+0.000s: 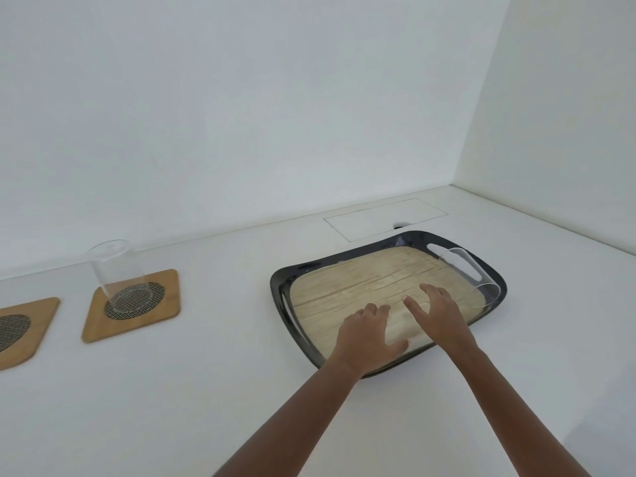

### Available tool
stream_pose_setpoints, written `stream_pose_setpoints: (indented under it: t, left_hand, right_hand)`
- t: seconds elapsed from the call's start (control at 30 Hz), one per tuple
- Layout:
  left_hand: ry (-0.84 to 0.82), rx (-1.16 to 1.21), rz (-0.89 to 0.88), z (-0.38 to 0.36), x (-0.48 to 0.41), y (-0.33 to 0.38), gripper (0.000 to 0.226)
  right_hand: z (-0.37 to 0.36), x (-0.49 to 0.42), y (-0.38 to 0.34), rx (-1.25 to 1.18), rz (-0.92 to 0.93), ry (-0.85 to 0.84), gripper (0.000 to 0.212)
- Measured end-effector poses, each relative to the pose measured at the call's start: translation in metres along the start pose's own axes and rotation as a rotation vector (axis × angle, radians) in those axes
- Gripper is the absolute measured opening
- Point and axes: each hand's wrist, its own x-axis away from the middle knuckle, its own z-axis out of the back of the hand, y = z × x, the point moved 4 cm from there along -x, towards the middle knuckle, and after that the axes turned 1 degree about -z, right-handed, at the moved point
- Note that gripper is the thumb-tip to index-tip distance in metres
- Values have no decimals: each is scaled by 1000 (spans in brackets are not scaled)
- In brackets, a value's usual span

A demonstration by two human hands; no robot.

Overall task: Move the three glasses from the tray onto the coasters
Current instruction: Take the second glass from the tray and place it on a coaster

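Head view: one clear cylindrical glass [117,275] stands on the square wooden coaster [132,304]. On the black-rimmed, wood-grain tray [344,266], the left hand [366,333] and right hand [438,316], both spread and empty, close around a second clear glass [407,325]; a third clear glass [469,277] lies tipped by the tray's right edge. Next it needs a firm grip and a lift toward the bare coaster [19,330].

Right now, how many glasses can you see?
3, I think. One glass stands on a coaster. One lies at the tray's far right. One, hard to see, sits between the hands.

Bare white counter [172,390] (home kitchen, perhaps) with wooden coasters [132,304].
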Motion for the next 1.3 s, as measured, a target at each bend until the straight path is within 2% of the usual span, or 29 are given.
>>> stream_pose_setpoints:
  t: [0.27,0.4,0.57,0.77,0.93,1.03,1.1,1.17,1.23,1.3]
  left_hand:
    - [-197,-37,90,-5,-22,11,66]
    - [-225,39,112,-7,-28,8,70]
    - [-155,350,198,-11,-25,-9,72]
    - [-39,829,280,8,-23,-24,58]
    - [-105,1141,271,32,-12,-35,33]
    - [-165,1339,249,42,1,-43,44]
    - [-193,1447,228,47,11,-49,54]
    - [-205,1513,218,52,21,-57,63]
    - [-213,1567,228,57,30,-69,63]
    - [-223,1607,257,62,39,-81,62]
  right_hand:
    - [-1,-6,23,-112,-124,-96,53]
    - [-4,-9,27,-171,-153,-120,51]
    - [-1,-14,24,-344,-155,-136,45]
    - [-1,-13,3,-786,-163,-173,18]
    - [-10,-12,-27,-1053,-128,-356,27]
    - [-21,-6,-50,-1212,-130,-507,55]
    - [-29,0,-70,-1311,-100,-648,65]
    - [-38,7,-88,-1334,-60,-759,65]
    - [-48,10,-102,-1326,-81,-784,68]
    - [-60,12,-112,-1300,-109,-781,57]
